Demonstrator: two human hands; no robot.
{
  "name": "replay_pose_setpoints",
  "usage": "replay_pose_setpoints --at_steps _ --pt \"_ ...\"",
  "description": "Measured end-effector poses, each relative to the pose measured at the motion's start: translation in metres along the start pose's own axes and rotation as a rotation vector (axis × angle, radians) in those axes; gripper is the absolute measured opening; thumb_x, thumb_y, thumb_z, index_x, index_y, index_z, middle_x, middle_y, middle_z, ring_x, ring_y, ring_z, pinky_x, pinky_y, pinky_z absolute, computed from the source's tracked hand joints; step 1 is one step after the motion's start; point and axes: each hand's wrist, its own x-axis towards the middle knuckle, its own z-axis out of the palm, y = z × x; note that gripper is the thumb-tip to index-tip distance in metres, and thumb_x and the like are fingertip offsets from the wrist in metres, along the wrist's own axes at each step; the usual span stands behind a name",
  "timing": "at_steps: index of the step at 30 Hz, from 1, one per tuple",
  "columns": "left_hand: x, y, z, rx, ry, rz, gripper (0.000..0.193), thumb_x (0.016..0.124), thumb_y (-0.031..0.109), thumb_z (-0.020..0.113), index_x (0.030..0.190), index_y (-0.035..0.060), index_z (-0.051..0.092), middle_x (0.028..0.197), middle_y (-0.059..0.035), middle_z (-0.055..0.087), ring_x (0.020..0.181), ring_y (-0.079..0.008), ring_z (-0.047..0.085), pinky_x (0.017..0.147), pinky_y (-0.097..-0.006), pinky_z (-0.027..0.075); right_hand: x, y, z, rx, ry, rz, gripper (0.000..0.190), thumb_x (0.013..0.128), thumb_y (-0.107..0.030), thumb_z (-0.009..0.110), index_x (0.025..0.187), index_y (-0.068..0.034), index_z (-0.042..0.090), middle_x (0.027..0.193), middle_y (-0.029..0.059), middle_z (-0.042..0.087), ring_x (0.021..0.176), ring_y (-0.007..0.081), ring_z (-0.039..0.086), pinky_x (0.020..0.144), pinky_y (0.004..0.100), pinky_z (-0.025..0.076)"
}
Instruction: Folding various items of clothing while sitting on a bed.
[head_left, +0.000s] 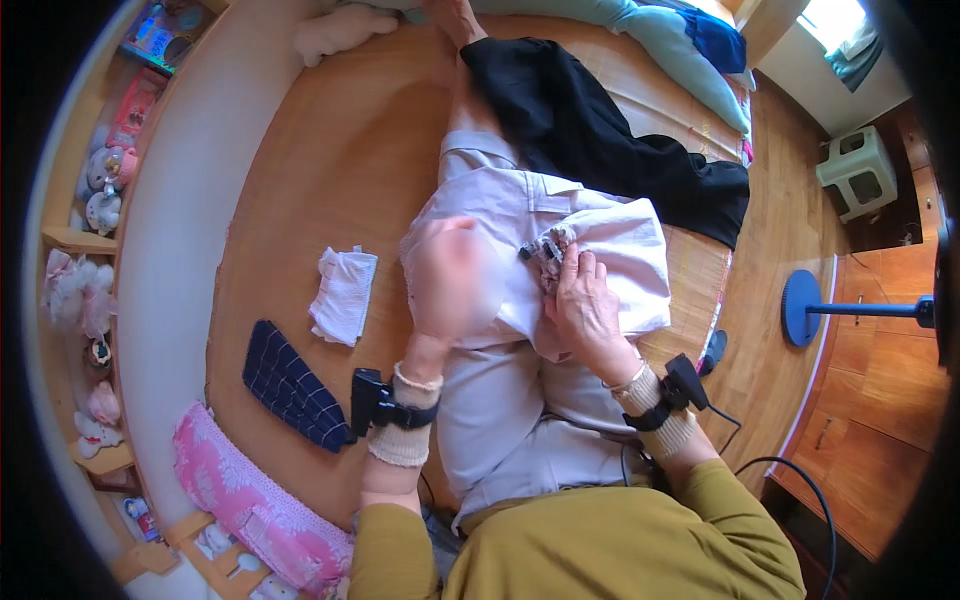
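A pale pinkish-white garment (622, 247) with a flap pocket lies spread over my lap. My right hand (589, 307) grips its bunched part, fingers on top and close together. Just beside those fingertips is a gathered edge (546, 262) with dark and patterned bits; I cannot tell what they are. My left hand (454, 274) is over the garment's left side, too blurred to show its fingers or anything in them. Both wrists wear knitted cuffs with black strapped devices. My light trousers (491, 412) show beneath the garment.
A black garment (600, 127) lies beyond my lap on the mat (300, 180). To the left are a folded white cloth (343, 294), a folded dark checked cloth (292, 382) and a pink floral pillow (262, 502). On the floor at right stand a stool (859, 172) and a blue round-based stand (801, 307).
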Motion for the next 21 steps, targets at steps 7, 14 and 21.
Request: replay_pose_setpoints --at_steps 7,14,21 --pt "-0.024 -0.127 -0.048 0.05 0.109 -0.55 0.03 0.094 0.025 0.055 0.105 -0.0029 0.06 0.093 -0.009 0.06 0.086 -0.0164 0.054 0.072 -0.0314 0.046 0.008 0.041 -0.033 0.419 0.001 0.035 0.062 0.075 -0.004 0.056 0.133 0.007 0.039 0.116 0.0284 0.052 0.102 0.0423 0.057 0.086 0.0461 0.049" --pt "-0.071 -0.109 -0.03 -0.721 -0.196 -1.035 0.064 0.096 0.05 0.046 0.14 0.004 0.042 0.135 -0.0129 0.052 0.124 -0.0237 0.05 0.102 -0.0364 0.043 0.01 0.05 -0.055 0.421 0.235 0.053 0.074 0.08 -0.011 0.06 0.142 0.011 0.025 0.13 0.0333 0.045 0.122 0.0471 0.046 0.103 0.0455 0.039" --pt "-0.105 -0.17 -0.033 -1.122 0.294 -0.898 0.06 0.091 0.05 0.056 0.137 0.0134 0.047 0.139 -0.0061 0.048 0.128 -0.0227 0.045 0.107 -0.0399 0.038 0.009 0.005 -0.016 0.502 0.014 -0.051 0.077 0.082 -0.024 0.069 0.14 0.009 0.029 0.124 0.0303 0.044 0.111 0.0455 0.051 0.096 0.0446 0.045"
